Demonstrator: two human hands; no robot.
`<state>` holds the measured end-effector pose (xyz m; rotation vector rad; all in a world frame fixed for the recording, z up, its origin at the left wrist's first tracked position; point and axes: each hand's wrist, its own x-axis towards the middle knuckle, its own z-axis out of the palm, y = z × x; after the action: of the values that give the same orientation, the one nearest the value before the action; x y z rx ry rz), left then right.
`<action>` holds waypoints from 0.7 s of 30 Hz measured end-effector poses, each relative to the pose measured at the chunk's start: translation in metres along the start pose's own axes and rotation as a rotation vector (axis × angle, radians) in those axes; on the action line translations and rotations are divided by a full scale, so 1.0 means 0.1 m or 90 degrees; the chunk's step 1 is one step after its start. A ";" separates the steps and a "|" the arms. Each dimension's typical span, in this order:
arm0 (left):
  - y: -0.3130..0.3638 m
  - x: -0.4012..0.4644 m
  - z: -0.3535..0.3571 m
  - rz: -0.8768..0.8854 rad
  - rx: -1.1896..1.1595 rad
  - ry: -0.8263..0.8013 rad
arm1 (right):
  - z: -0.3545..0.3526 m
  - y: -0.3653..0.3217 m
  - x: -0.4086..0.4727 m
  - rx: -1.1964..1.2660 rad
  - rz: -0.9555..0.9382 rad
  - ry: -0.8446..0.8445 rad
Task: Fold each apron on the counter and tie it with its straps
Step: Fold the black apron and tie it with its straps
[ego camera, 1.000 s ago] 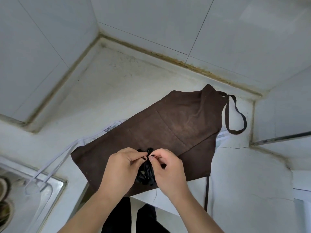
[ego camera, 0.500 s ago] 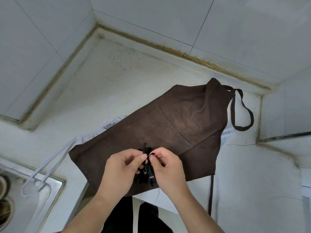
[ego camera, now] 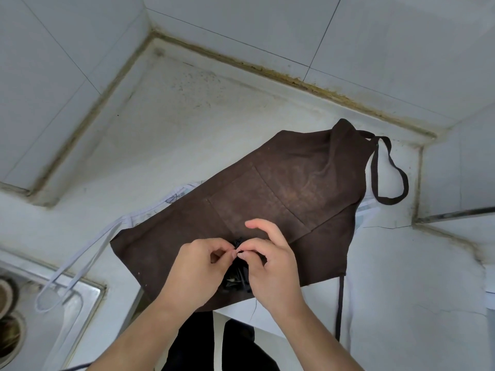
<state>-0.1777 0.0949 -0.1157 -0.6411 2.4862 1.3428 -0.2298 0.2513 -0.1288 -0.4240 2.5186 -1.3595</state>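
A dark brown apron point(ego camera: 281, 194) lies spread on the white counter point(ego camera: 171, 124), its neck loop point(ego camera: 389, 170) at the far right. Over its near edge I hold a small black folded bundle point(ego camera: 235, 279), mostly hidden between my hands. My left hand point(ego camera: 195, 271) and my right hand point(ego camera: 270, 266) meet fingertip to fingertip and pinch a black strap at the bundle's top point(ego camera: 237, 241). My right index finger is lifted. A brown strap point(ego camera: 339, 303) hangs off the counter's front edge.
A white apron point(ego camera: 171, 196) peeks out from under the brown one, and its white straps point(ego camera: 72, 266) trail left into the steel sink point(ego camera: 67, 311). Tiled walls close the counter at the back and left. A ledge point(ego camera: 455, 212) juts in at the right.
The view has tilted slightly, so the apron sits lower in frame. My hands stay together on the black bundle; my right index finger has lifted away from the pinch.
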 end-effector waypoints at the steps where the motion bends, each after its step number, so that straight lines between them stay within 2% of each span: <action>1: -0.01 0.00 -0.01 0.003 0.000 -0.017 | 0.00 0.01 0.01 0.002 -0.013 -0.012; 6: 0.00 0.02 -0.03 -0.001 -0.030 -0.062 | 0.01 0.11 0.09 0.003 -0.031 -0.039; 13: -0.01 0.03 0.07 -0.018 -0.015 0.005 | 0.02 0.10 0.11 -0.079 -0.093 -0.033; 21: -0.09 0.03 0.12 0.061 0.040 0.033 | 0.04 0.10 0.08 -0.129 -0.088 -0.035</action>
<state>-0.1760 0.0999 -0.1307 -0.5562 2.6193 1.2914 -0.2365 0.2503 -0.1400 -0.6763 2.6331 -1.1239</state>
